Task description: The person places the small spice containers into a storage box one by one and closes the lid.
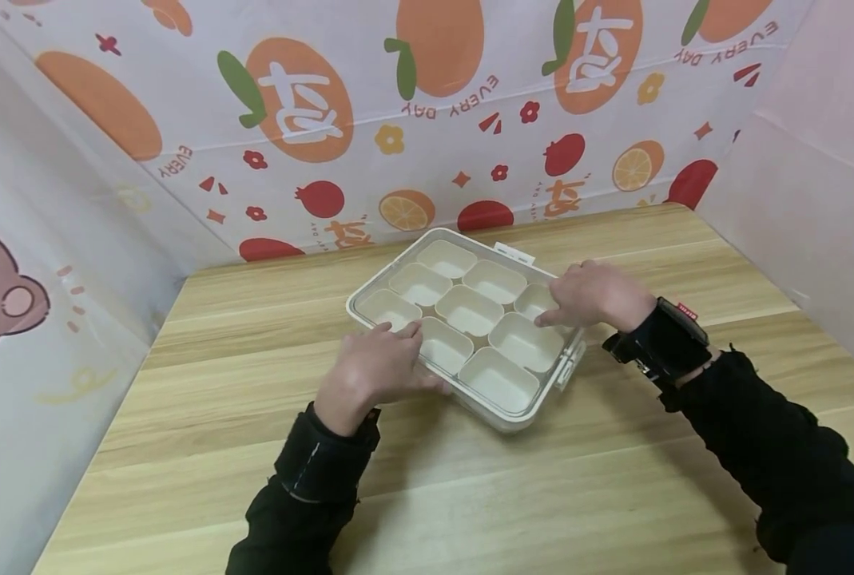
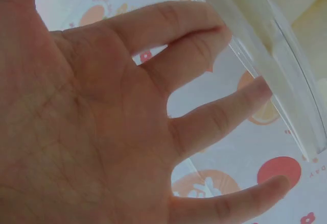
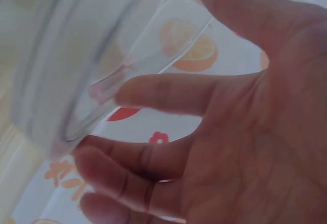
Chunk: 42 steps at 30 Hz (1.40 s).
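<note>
A clear box (image 1: pixel 502 418) with a pale rim stands on the wooden table, turned at an angle and holding several cream cups (image 1: pixel 468 310) in rows. My left hand (image 1: pixel 379 367) touches its left side. In the left wrist view the fingers are mostly straight, some fingertips meeting the box edge (image 2: pixel 286 55), the little finger apart from it. The right hand (image 1: pixel 592 295) lies over the right rim, thumb and finger reaching over the cups. In the right wrist view, slightly bent fingers (image 3: pixel 163 94) touch or nearly touch the transparent wall (image 3: pixel 97 60).
White latches (image 1: pixel 569 366) stick out at the right side and far edge (image 1: pixel 514 254). The wooden table (image 1: pixel 254 351) runs back to a fruit-printed cloth (image 1: pixel 369 104). Pale cloth walls (image 1: pixel 822 200) rise at both sides.
</note>
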Available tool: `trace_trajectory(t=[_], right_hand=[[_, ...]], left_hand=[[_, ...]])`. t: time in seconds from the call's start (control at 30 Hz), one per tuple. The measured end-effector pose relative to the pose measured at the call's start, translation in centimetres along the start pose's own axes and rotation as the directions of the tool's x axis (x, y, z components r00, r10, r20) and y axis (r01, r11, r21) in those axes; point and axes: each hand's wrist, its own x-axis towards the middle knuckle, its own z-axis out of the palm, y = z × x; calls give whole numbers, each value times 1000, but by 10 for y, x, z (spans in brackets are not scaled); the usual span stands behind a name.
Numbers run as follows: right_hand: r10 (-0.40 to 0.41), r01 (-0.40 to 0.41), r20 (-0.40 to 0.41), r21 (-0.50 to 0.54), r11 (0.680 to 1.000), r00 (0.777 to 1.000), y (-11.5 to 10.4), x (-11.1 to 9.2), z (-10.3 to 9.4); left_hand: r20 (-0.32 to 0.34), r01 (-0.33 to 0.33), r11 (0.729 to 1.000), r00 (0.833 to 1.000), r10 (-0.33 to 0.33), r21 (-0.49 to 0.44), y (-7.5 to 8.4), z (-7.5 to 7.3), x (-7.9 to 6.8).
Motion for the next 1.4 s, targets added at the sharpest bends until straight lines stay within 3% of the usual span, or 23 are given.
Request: trace_trajectory(t=[0.13,0.37,0.63,0.8,0.97,1.23,1.4], right_hand=[[6,-7,-17,-29,1000,1000,-9,-8,2],[-15,7,-91,-91,996,996,-20,-17,6],[-75,55,-241,-89,994,968,-30,-18,15],[-104,105,-251,-12,994,962,-36,-19,17],[-102,104,-289,-8,995,952,-42,-24,19],[-122,137,-343,18,990,931,-53,-33,26],[-103,119,-381,16,993,919,-49,-35,27]], left_hand=[[-24,3,997,1000,-1,77,3,4,-3],[-141,23,992,990,-5,124,-3,10,3],[-284,-23,990,957,62,137,-27,18,20],[-355,-28,987,931,83,156,-37,21,26],[-367,-62,992,925,99,111,-44,21,26],[-315,-84,996,945,91,37,-47,19,25],[-339,-106,992,932,125,75,-43,16,19]])
